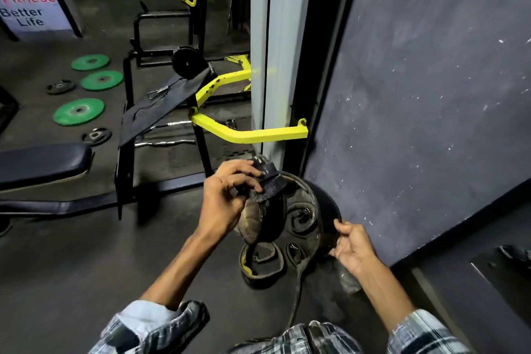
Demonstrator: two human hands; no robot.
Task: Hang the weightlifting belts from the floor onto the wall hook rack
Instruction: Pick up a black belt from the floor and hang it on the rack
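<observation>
Plaid sleeves [161, 322] nearest me. Dark gym floor [71, 267], grey wall [431, 95] right, green plates [79, 111] far left. My left hand [227, 195] clenched round belt bundle [268, 204], lifted, hanging downward. Right hand [352, 244] pinching dark belt [327, 210] edge. More coiled belts [260, 263] on floor by wall base.

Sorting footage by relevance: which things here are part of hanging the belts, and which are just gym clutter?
Job:
- belt end gripped by left hand
- large coiled belt held at its rim by right hand
- belt on the floor

Clutter:
- green plates
- bench
- yellow frame
- banner
</observation>
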